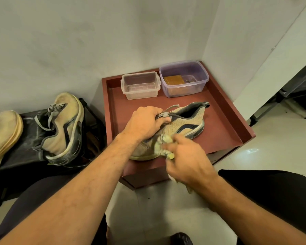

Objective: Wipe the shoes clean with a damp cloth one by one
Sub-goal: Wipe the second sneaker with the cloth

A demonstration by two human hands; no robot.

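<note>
A beige knit shoe (185, 124) with grey trim lies on its side on the red-brown tray table (224, 121), toe toward me. My left hand (145, 124) grips it at the laces and tongue. My right hand (185, 160) holds a pale yellowish cloth (163, 145) bunched in its fingers and presses it against the shoe's toe side; the hand looks blurred. A second matching shoe (64, 131) leans upright on a black stand at the left, sole facing out.
At the tray's back stand a clear empty box (140, 85) and a purple-tinted box (184, 78) with a brown block in water. Yellowish insoles (2, 137) lie at far left. Walls close behind the table; my knees flank it.
</note>
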